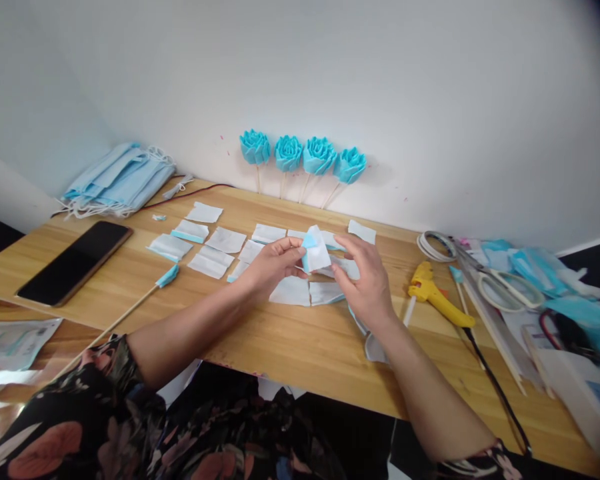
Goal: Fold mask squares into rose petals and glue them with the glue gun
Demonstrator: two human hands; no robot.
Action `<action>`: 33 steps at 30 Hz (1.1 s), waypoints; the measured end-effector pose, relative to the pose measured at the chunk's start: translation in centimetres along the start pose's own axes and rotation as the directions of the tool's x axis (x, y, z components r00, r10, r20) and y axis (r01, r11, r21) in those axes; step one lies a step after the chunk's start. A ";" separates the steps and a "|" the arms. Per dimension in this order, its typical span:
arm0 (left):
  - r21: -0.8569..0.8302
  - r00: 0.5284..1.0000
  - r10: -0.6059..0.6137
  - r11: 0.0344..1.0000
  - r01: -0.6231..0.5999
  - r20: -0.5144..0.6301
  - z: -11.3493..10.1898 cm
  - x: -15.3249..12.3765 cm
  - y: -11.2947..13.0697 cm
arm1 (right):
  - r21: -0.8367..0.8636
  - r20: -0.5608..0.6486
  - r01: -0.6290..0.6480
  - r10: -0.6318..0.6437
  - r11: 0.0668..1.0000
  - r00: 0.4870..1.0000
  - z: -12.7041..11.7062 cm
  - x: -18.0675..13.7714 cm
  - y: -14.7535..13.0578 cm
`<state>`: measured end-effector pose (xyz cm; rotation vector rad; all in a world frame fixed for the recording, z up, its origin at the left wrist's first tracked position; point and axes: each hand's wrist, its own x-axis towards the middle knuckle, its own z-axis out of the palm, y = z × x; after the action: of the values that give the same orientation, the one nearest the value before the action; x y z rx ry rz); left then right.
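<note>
The left hand (279,261)'s grip pinches a folded white-and-blue square (319,253); at its 3 o'clock, the right hand (364,283)'s grip is parted, contact unclear. On the worktop (270,343), loose squares (210,261) lie towards 9 o'clock, blue flowers (288,153) stand at 12, a yellow glue gun (436,298) lies near 4.

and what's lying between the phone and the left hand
In the head view, a stick's blue tip and several white pieces lie between the phone and the left hand.
</note>
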<state>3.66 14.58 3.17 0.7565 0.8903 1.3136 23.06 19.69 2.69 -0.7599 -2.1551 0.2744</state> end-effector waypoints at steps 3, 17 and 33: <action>-0.007 1.000 -0.004 1.000 0.004 0.005 -0.1 0.1 -0.1 | -0.118 0.004 0.117 -0.117 0.986 0.993 -0.1 0.2 -0.1; 0.101 0.998 0.036 0.994 -0.041 0.055 0.3 -0.2 -0.8 | -0.088 0.026 0.234 -0.232 0.968 0.972 -0.1 0.3 -0.5; 0.301 0.993 0.070 0.949 -0.094 0.090 0.5 -0.5 -0.4 | 0.418 0.094 -0.356 0.349 0.836 0.932 0.5 -0.4 -0.1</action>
<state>4.23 14.06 3.14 1.0893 1.0203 1.2229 22.79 19.43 2.16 -0.8876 -1.8524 0.9203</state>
